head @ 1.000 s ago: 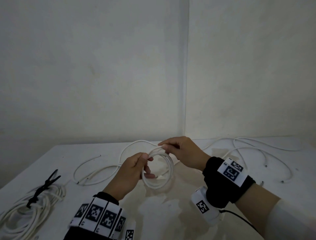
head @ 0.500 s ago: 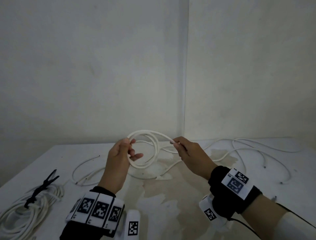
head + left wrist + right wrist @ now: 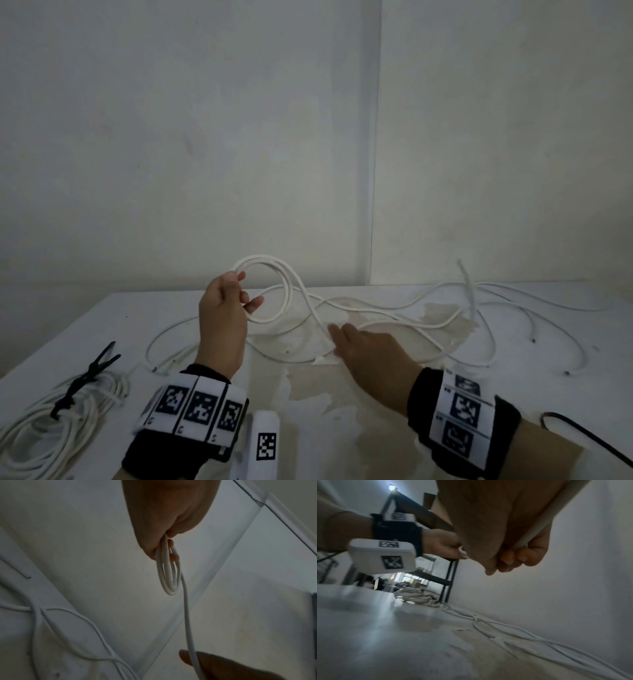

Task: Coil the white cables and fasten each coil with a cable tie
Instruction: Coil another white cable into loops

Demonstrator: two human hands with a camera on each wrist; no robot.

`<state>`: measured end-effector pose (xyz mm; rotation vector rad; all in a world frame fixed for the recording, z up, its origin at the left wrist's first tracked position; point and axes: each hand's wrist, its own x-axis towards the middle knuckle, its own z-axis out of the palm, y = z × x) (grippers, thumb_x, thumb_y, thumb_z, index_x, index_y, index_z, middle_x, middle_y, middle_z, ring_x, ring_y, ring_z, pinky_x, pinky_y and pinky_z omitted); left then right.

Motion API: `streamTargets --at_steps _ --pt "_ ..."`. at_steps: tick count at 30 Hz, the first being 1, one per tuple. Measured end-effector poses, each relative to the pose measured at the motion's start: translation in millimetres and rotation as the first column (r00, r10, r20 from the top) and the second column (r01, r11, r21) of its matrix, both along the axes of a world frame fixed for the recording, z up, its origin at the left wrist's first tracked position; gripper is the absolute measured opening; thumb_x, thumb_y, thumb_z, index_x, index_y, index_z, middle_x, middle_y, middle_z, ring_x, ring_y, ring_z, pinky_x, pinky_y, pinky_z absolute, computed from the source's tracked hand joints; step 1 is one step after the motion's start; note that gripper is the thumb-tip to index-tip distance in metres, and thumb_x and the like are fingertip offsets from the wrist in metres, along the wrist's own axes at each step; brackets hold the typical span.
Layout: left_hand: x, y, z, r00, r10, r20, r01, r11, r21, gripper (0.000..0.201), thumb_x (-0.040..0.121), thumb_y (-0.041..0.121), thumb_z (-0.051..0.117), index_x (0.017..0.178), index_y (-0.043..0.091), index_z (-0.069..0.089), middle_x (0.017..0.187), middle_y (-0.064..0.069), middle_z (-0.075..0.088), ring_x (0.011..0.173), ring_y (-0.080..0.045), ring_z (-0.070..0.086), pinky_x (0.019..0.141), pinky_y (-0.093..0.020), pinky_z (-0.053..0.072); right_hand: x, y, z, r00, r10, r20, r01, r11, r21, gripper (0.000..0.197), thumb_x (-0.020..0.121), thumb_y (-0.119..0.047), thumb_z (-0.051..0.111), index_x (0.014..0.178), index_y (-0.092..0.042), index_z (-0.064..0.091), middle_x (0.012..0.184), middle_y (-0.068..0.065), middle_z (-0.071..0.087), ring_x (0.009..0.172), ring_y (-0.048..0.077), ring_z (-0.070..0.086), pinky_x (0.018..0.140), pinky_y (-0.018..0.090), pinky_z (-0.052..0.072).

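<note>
My left hand [image 3: 227,301] holds up a small coil of white cable [image 3: 274,291] above the table, pinching its loops [image 3: 169,574] between thumb and fingers. From the coil the free length of the cable [image 3: 317,317] runs down to my right hand [image 3: 363,346], which sits lower and to the right, close over the table. In the right wrist view the right hand's fingers [image 3: 522,557] curl round that white cable [image 3: 539,522]. More loose white cable [image 3: 472,308] trails over the table behind and to the right.
A finished coil [image 3: 51,421] bound with a black cable tie [image 3: 82,380] lies at the table's front left. Another loose white cable [image 3: 164,346] lies left of centre. The white table [image 3: 308,428] has a worn brown patch; walls meet in a corner behind.
My right hand has slid down and right along the cable, away from the coil. The left hand has stayed raised with the coil.
</note>
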<state>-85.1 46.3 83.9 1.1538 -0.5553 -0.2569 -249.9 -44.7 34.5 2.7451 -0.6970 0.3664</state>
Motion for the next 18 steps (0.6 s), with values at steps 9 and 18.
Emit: streamTargets --at_steps 9,18 --pt "-35 -9 -6 0.995 -0.057 0.083 0.050 0.995 0.084 0.025 0.100 0.018 0.032 0.095 0.009 0.055 0.063 -0.003 0.040 0.044 0.005 0.051 0.074 -0.027 0.049 10 40 8 0.991 0.024 -0.132 -0.039 0.993 -0.108 0.026 0.064 -0.038 0.073 0.054 -0.019 0.058 0.048 -0.004 0.048 0.030 0.008 0.039 0.048 0.028 -0.009" --pt "-29 -6 -1 0.997 -0.066 0.043 0.065 0.997 0.031 0.028 0.100 0.017 0.032 0.085 0.015 0.056 0.069 0.000 0.045 0.041 0.004 0.044 0.061 -0.024 0.037 -5 16 21 0.968 0.147 -0.203 -0.145 0.989 0.023 0.028 0.099 -0.029 0.037 0.108 -0.007 0.053 0.096 0.013 0.064 0.078 0.034 0.063 0.046 0.025 0.007"
